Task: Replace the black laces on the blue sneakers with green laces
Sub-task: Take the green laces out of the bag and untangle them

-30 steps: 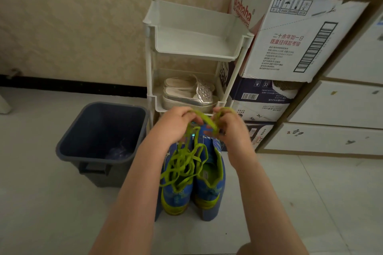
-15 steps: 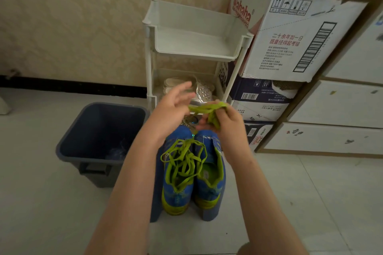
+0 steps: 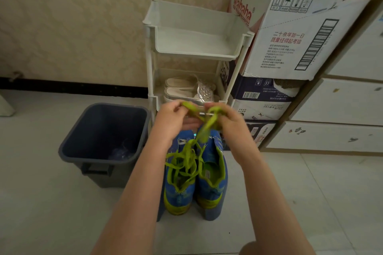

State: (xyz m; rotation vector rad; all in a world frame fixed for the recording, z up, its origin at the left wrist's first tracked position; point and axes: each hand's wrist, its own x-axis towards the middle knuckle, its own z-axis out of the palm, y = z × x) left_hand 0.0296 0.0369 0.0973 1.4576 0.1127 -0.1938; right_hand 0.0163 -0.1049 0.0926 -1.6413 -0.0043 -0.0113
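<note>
Two blue sneakers with yellow-green trim stand side by side on the floor, the left sneaker (image 3: 179,192) and the right sneaker (image 3: 213,184), heels toward me. A tangle of green laces (image 3: 184,161) hangs over the left sneaker. My left hand (image 3: 171,119) and my right hand (image 3: 226,119) are raised above the sneakers' toes, and each pinches the upper part of the green laces, which stretch between them. No black laces are visible.
A dark grey bin (image 3: 103,141) stands to the left of the sneakers. Behind them is a white two-tier rack (image 3: 194,33) with silver sandals (image 3: 188,91) on its lower shelf. Stacked cardboard boxes (image 3: 290,37) and white drawers (image 3: 335,136) fill the right side.
Half a second ago my left hand was open beside the laces; it has closed on them again, and both hands now pull the lace apart slightly.
</note>
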